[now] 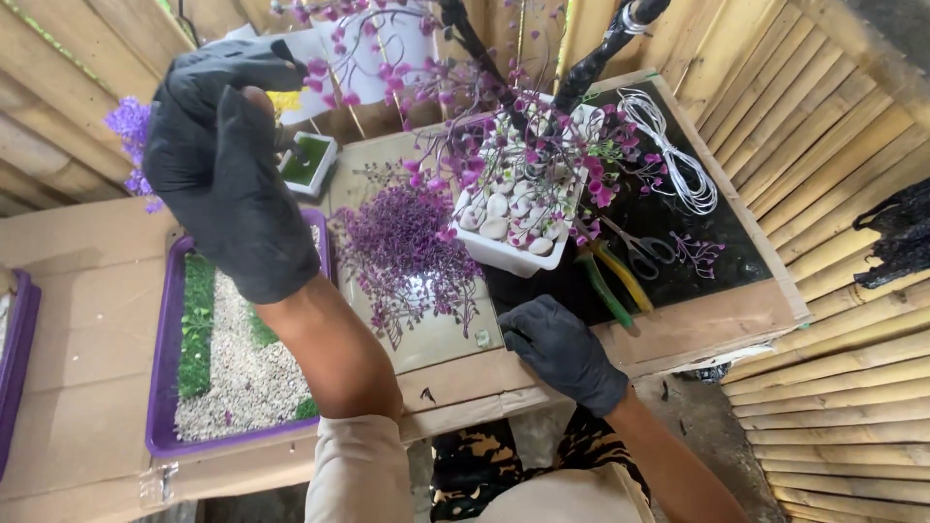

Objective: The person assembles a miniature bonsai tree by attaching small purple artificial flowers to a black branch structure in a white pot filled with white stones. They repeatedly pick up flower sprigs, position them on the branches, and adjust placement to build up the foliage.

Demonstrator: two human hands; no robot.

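At the far left edge of the frame a sliver of a second purple tray [12,358] showed, and beside it, in the lower left, a purple tray [167,378] lay on the cardboard tabletop [82,320], filled with pale gravel and strips of green turf. Above it, in the upper left, the person's left hand [225,165], in a black glove, was raised with the fingers curled and pinched together near a small white pot [308,165] lined with green; it seemed to grip something tiny, though I could not tell what. A tuft of lilac flowers [128,126] sat behind that hand. Moving to the middle, a heap of loose purple sprigs [407,247] rested on a glass sheet, just beside a white square pot [504,242] full of pale pebbles, from which a dark-trunked little tree with pink blossoms [542,136] rose toward the top of the frame. The right hand [562,349], also gloved, rested knuckles-down at the lower centre, fingers folded loosely, holding nothing that I could see. Further right lay pliers with yellow and green handles [610,281], small scissors [644,250] and a coil of white wire [673,155]. To my eye the blossom-fitting stage was in hand: the tree looked partly dressed. The next move would need a steady pinch and a careful reach into crowded branches.
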